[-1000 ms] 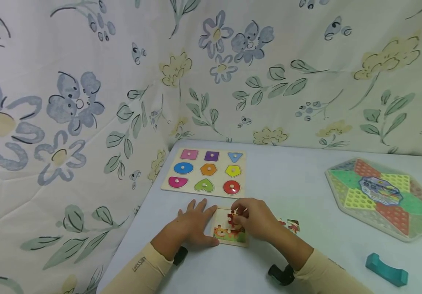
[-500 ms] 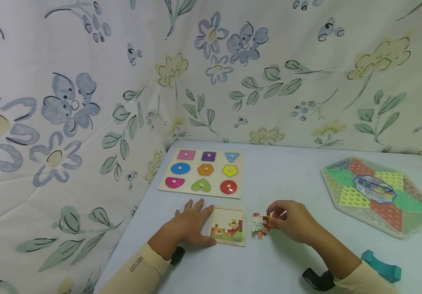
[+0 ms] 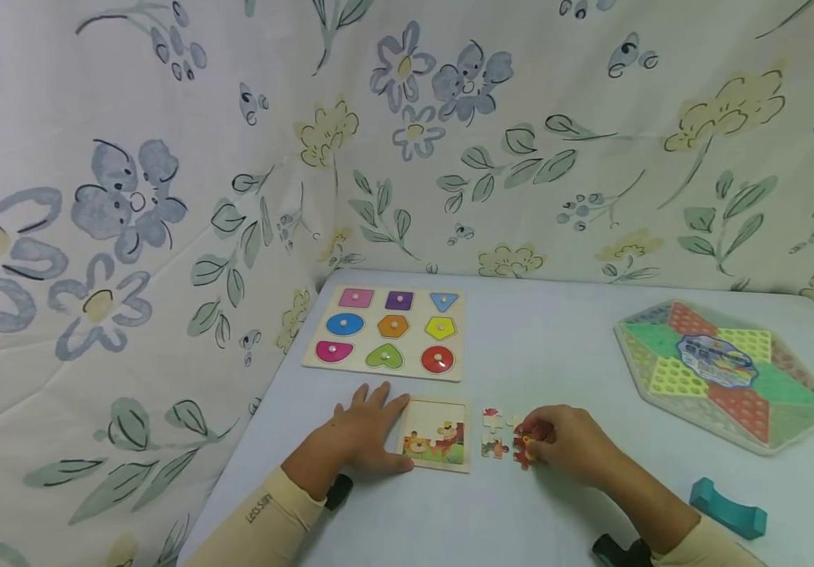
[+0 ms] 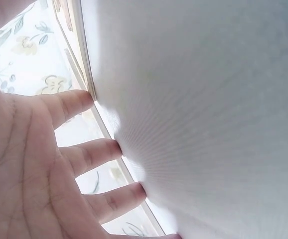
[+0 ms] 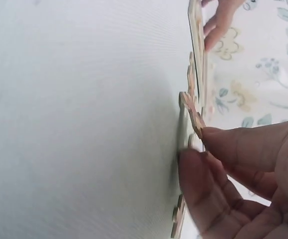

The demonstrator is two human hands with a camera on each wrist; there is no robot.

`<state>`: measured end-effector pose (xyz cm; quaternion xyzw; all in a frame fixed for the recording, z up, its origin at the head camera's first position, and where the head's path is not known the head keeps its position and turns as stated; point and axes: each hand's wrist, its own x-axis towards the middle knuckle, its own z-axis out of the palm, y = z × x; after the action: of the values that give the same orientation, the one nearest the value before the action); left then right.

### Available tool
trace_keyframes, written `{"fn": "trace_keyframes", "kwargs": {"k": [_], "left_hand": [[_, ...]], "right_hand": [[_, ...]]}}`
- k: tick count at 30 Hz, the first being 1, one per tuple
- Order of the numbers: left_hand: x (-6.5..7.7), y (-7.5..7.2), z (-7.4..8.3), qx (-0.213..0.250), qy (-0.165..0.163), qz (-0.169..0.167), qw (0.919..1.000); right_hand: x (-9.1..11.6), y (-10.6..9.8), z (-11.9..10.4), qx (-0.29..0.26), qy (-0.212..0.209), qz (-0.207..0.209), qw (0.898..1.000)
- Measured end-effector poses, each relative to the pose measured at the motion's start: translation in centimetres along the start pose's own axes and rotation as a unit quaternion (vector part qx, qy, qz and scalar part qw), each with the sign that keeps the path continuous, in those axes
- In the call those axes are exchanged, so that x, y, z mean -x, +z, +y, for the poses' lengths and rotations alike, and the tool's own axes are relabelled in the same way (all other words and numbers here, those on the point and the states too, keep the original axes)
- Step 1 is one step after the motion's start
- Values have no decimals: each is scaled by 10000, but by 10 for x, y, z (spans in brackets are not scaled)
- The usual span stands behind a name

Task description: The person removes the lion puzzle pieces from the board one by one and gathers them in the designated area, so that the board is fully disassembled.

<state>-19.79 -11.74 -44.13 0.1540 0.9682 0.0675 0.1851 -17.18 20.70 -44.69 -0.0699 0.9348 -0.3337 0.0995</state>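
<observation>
My left hand [image 3: 371,433] lies spread with straight fingers along the left side of a small wooden jigsaw tray [image 3: 435,403]. Animal-picture pieces fill the tray's lower part, while its upper part shows bare wood. To the right of the tray, my right hand [image 3: 575,442] pinches a red jigsaw piece [image 3: 522,447] between thumb and fingers. In the right wrist view that jigsaw piece [image 5: 190,107] is tilted, partly raised from the table. Beside it lie several loose jigsaw pieces [image 3: 494,421]; one is partly covered by my right fingers.
Behind the tray lies a wooden shape board [image 3: 412,368] with knobbed coloured shapes. A hexagonal star-patterned game board [image 3: 719,361] is at the far right. Nearer me on the right sits a teal curved block [image 3: 728,508]. Floral cloth [image 3: 520,197] hangs along the back and left.
My right hand has left a jigsaw piece in the tray, moved right to the loose pieces, and shifted another red one slightly toward me. The left hand stays at the tray.
</observation>
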Motion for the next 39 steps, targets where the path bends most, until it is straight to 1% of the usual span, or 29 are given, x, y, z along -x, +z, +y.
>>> {"fn": "trace_keyframes", "kwargs": {"k": [3,6,13,20,25,30,33,36,39], "left_hand": [[-1,0,-2,5,20,-28,10000],[-2,1,-3,-4,36,-33,10000],[-2,1,-4,9,30,-14,10000],[-3,3,-7,-32,3,-21,10000],[-4,4,-8,-82,9,20,10000],[-1,2,-6,-45,4,42,10000],[0,1,-5,-25,23,67,10000],[0,1,-5,-40,42,80,10000],[-2,2,-4,-90,59,64,9999]], "right_hand": [[-1,2,-2,315,-90,35,9995],[-1,4,-3,449,-76,30,9990],[-1,5,-6,483,-68,0,9988],[-2,8,-7,576,-107,87,9982],[-3,5,-12,556,-120,131,9983],[-7,3,-23,618,-209,157,9977],[-13,5,-33,657,-198,53,9976],[-20,11,-44,768,-150,-146,9968],[-28,22,-54,980,-274,-309,9943]]}}
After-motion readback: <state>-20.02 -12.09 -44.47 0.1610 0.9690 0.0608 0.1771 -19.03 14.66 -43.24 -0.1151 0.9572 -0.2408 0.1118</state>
